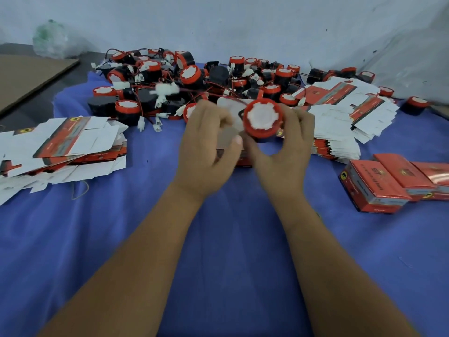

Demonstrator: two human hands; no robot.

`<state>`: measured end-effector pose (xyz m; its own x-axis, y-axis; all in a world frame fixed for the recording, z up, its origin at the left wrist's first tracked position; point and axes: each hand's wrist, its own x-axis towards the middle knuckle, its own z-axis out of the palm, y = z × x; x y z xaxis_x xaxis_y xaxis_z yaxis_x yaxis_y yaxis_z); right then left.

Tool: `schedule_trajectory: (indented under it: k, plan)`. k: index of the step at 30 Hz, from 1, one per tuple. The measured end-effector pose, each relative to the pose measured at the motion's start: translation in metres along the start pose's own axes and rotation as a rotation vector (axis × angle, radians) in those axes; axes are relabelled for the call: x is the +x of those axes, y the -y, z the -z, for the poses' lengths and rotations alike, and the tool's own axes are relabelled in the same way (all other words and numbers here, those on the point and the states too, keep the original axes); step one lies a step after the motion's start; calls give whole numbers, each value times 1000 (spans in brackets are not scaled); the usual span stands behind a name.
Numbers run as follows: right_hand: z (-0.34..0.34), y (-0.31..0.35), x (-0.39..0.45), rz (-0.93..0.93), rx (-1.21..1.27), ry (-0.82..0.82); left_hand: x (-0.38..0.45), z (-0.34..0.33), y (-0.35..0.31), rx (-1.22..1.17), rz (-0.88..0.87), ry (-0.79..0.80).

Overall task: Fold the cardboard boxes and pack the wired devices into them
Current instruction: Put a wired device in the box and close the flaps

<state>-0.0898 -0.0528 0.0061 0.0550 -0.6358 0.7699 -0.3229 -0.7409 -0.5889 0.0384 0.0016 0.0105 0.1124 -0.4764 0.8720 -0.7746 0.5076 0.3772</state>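
Above blue cloth [218, 239], hands grip device [263, 120], box [228, 139].

Red-rimmed black round device [263, 120] with white face toward me, upright in my right hand [284, 152]. Part-folded red-and-white box [230, 132] behind it, in my left hand [206, 147]. Pile of wired devices [194, 81] beyond. Flat box blanks [63, 142] left, three folded red boxes [388, 183] right.

You have a blue cloth [218, 239] covering the work surface. Off its far left corner lies a flat brown cardboard sheet [29, 74]; behind that sheet sits a blurred clear plastic bag [49, 40].
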Motion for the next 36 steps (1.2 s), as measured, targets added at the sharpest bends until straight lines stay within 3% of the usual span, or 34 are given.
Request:
schedule_trajectory:
  k: [3, 6, 9, 11, 14, 18, 23, 30, 33, 36]
  plan:
    - [5, 3, 3, -158, 119, -108, -6, 0, 10, -19, 225, -10]
    - [8, 9, 4, -240, 233, -114, -5, -2, 18, 0, 441, -90]
    - [7, 12, 3, -240, 238, -24, -2, -3, 26, -188, 732, 94]
    - [4, 10, 2, -211, 168, 66, -4, -3, 31, -309, 828, 250]
    - [1, 5, 1, -190, 30, 188, -6, -5, 38, -379, 805, 303]
    - [2, 2, 1, -189, -37, 185, -6, -8, 40, -364, 808, 273]
    - [0, 8, 2, -179, 90, 25, -2, -9, 39, -178, 798, 180]
    - [1, -1, 12, -549, 383, -212, -5, -15, 38, 76, 734, 168]
    - [1, 1, 11, -443, 290, -241, -7, -16, 34, 88, 692, 200]
    - [-2, 5, 6, -289, 121, -120, -5, -13, 28, 12, 645, 253]
